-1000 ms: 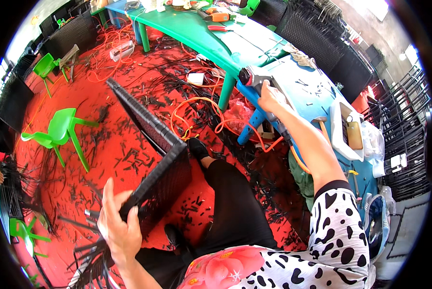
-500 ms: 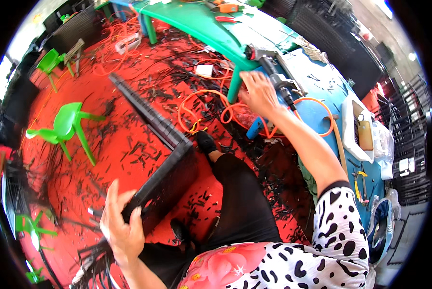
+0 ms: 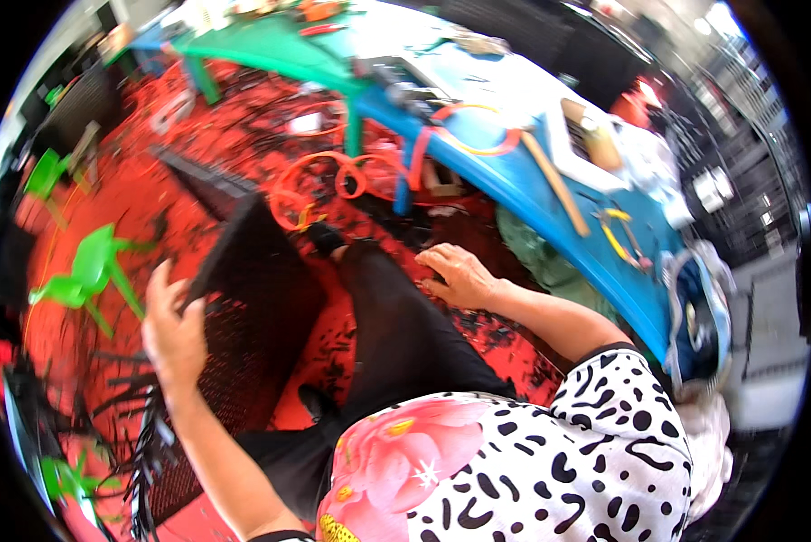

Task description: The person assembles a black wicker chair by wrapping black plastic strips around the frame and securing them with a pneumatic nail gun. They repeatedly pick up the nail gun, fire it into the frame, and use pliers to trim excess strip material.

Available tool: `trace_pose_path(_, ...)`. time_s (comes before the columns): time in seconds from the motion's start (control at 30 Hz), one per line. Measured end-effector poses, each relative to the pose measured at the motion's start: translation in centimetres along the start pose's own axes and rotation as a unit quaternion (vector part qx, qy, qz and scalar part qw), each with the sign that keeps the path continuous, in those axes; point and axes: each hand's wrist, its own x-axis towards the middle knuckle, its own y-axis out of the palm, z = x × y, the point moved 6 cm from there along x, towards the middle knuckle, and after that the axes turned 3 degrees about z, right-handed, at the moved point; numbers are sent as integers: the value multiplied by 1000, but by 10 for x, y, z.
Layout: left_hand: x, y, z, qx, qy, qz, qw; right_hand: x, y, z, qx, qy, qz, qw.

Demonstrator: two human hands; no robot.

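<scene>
A black woven wicker furniture piece (image 3: pixel 261 280) leans against my legs, its upper rim slanting away to the far left. My left hand (image 3: pixel 175 330) grips the near upper corner of that rim, thumb on the near side and fingers over the edge. Over my right thigh hovers my right hand (image 3: pixel 464 276), fingers loosely apart and nothing in it. Nearest to it are my black trouser leg and the blue table's edge. On the table lies a dark, blurred tool (image 3: pixel 410 88) beside an orange hose (image 3: pixel 478 146).
The blue table (image 3: pixel 505 176) bears a wooden-handled tool (image 3: pixel 557 185), yellow-handled pliers (image 3: pixel 615 237) and a white tray (image 3: pixel 563 158). A green table (image 3: pixel 270 56) adjoins it. Green chairs (image 3: pixel 93 271) stand left. Black scraps litter the red floor (image 3: pixel 134 212); orange hose coils there.
My right hand has come back from beside the tool at the table to above my right thigh. The view has turned right. My left hand still holds the wicker piece, which now stands more upright.
</scene>
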Motion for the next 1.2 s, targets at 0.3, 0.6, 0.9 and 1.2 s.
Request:
trace_pose_path(0.3,-8,-2,-22,17,32,-35,999,-213,-198,-164,-314,435,-101,838)
trace_pose_path(0.6,-7,-2,-20,-55,37,-11,998,-236,-227,-251,-208,547,116,803)
trace_pose_path(0.9,-11,-15,-37,27,93,-24,995,-246,-230,-256,-148,443,-48,883)
trace_pose_path(1.2,-17,-13,-42,-64,111,-46,991,-45,-150,-103,579,201,-133,779)
